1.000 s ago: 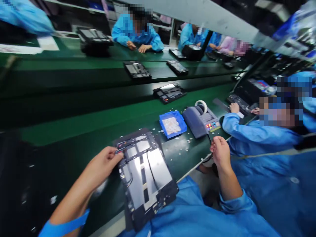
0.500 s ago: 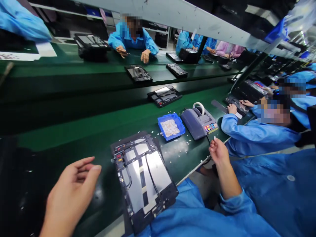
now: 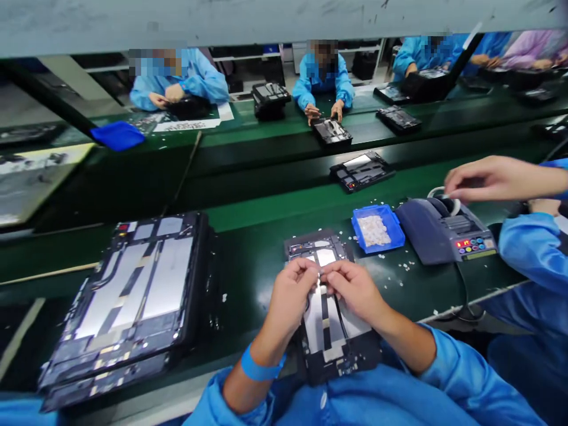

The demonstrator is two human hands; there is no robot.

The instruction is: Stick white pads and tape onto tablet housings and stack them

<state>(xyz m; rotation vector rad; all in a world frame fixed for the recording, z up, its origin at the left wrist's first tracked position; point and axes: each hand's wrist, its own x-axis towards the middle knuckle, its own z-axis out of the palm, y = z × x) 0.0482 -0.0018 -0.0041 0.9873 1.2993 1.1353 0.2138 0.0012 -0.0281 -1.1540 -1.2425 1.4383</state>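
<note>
An opened tablet back (image 3: 331,328) with silver plates and black strips lies on the green bench in front of me, its near end over the edge. My left hand (image 3: 290,296) and my right hand (image 3: 355,291) rest together on its upper part, fingertips pinched close at a small pale piece by the silver plate. Whether that piece is held or pressed down I cannot tell. A blue band circles my left wrist.
A stack of opened tablets (image 3: 133,299) stands at my left. A blue tray (image 3: 378,228) of small white pieces and a grey tape dispenser (image 3: 444,232) sit at right, a co-worker's hand (image 3: 483,177) over it. More tablets (image 3: 361,170) ride the far belt; several people sit opposite.
The view has swung left, showing the tablet stack. My left hand came back from the left and my right hand came in from the dispenser side; both now meet on the tablet.
</note>
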